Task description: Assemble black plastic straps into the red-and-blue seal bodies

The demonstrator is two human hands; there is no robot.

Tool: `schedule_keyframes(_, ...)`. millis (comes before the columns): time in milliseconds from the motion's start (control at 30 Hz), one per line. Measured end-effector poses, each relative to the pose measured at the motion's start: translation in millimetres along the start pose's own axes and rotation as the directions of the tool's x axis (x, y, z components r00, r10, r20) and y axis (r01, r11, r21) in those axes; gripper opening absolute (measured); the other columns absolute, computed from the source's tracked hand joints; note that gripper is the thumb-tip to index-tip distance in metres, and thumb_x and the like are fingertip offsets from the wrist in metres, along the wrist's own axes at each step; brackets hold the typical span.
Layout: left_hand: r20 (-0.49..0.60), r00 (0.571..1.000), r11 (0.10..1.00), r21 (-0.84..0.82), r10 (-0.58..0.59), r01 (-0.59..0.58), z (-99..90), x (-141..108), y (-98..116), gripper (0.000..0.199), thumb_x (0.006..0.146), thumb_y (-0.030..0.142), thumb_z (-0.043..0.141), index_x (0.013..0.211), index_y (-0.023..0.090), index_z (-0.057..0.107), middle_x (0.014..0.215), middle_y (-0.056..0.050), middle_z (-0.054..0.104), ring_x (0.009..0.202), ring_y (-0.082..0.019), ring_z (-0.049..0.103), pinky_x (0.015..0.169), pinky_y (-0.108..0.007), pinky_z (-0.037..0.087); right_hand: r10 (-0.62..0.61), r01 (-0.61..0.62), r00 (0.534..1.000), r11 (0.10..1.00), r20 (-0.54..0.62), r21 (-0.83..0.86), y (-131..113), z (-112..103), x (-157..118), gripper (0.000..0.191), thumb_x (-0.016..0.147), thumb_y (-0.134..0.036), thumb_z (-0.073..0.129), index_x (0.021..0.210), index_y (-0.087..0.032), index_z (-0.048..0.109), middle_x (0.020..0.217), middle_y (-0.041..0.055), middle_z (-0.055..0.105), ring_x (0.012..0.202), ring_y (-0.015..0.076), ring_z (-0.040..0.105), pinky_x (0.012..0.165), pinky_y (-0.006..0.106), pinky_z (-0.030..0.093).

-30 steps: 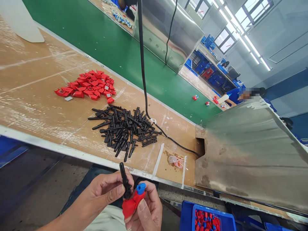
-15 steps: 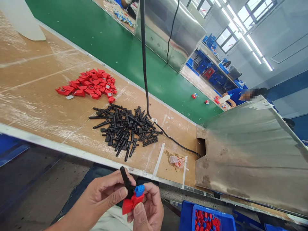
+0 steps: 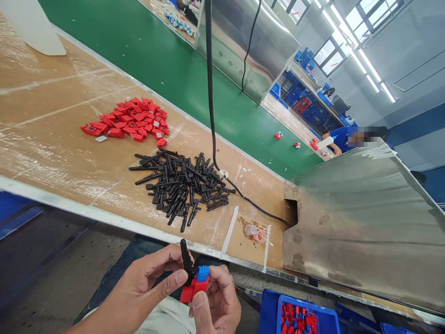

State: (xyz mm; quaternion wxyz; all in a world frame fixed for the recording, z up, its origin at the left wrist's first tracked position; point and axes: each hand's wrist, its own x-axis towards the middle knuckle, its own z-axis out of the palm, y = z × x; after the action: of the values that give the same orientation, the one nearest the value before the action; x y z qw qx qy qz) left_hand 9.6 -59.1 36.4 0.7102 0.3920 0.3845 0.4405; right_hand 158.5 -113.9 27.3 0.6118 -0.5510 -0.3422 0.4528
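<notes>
My left hand (image 3: pixel 153 283) pinches a black stick-like part (image 3: pixel 186 260), its long end pointing up. Between finger and thumb, my right hand (image 3: pixel 215 299) grips a red piece (image 3: pixel 193 290) with a blue fist-shaped end (image 3: pixel 202 273). The black part touches the red and blue piece; how they join is hidden by my fingers. Beyond the hands, a pile of black parts (image 3: pixel 181 183) lies on the cardboard-covered table (image 3: pixel 114 178), and a heap of red parts (image 3: pixel 134 120) lies farther left.
Small cups (image 3: pixel 255 233) with swabs stand right of the pile. A black cable (image 3: pixel 210 93) hangs down to the table. Metal housing (image 3: pixel 354 222) is at right, above a blue bin (image 3: pixel 309 308) of red and blue parts. Past the green belt (image 3: pixel 167 79) sits a person (image 3: pixel 342 139).
The black part in my left hand has tipped more upright, and the red and blue piece has turned slightly with it. Small pieces on the green belt have shifted slightly left.
</notes>
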Motion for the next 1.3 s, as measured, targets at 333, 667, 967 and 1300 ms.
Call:
schedule_keyframes(333, -0.069, 0.998, 0.999, 0.042, -0.003, 0.006, 1.3, -2, -7, 0.039, 0.095, 0.060, 0.076, 0.086, 0.022, 0.078, 0.081, -0.004, 0.074, 0.078, -0.023, 0.069, 0.076, -0.031, 0.063, -0.095, 0.100, 0.994, 0.991, 0.058, -0.089, 3, -8, 4, 0.034, 0.093, -0.059, 0.084, 0.106, -0.028, 0.084, 0.080, -0.0025, 0.056, 0.056, 0.0117, 0.040, 0.055, 0.028, 0.045)
schedule_keyframes(667, -0.081, 0.996, 0.993, 0.118, 0.024, -0.015, -1.4, 1, -15, 0.040, 0.095, 0.062, 0.074, 0.081, 0.025, 0.073, 0.074, -0.001, 0.068, 0.071, -0.022, 0.065, 0.069, -0.028, 0.060, -0.081, 0.080, 0.997, 0.989, 0.002, -0.127, 6, -6, 2, 0.041, 0.089, -0.062, 0.087, 0.100, -0.023, 0.084, 0.077, -0.0006, 0.059, 0.061, 0.0152, 0.047, 0.058, 0.030, 0.043)
schedule_keyframes(967, -0.107, 0.994, 0.985, 0.172, 0.036, -0.017, 5.4, 1, 6, 0.038, 0.096, 0.060, 0.074, 0.080, 0.025, 0.072, 0.075, -0.001, 0.069, 0.075, -0.023, 0.065, 0.073, -0.028, 0.058, -0.078, 0.078, 0.997, 0.984, 0.010, -0.161, 7, -8, 3, 0.038, 0.092, -0.061, 0.084, 0.100, -0.024, 0.084, 0.077, -0.0011, 0.058, 0.061, 0.0146, 0.045, 0.058, 0.029, 0.043)
schedule_keyframes(1300, -0.075, 0.994, 0.977, 0.205, 0.076, -0.059, 0.9, 4, -3, 0.039, 0.099, 0.060, 0.072, 0.080, 0.025, 0.070, 0.074, -0.001, 0.070, 0.071, -0.021, 0.065, 0.069, -0.026, 0.057, -0.062, 0.059, 0.998, 0.985, -0.009, -0.162, 9, -8, 1, 0.037, 0.091, -0.059, 0.086, 0.103, -0.024, 0.085, 0.077, -0.0008, 0.060, 0.062, 0.0152, 0.046, 0.058, 0.028, 0.041)
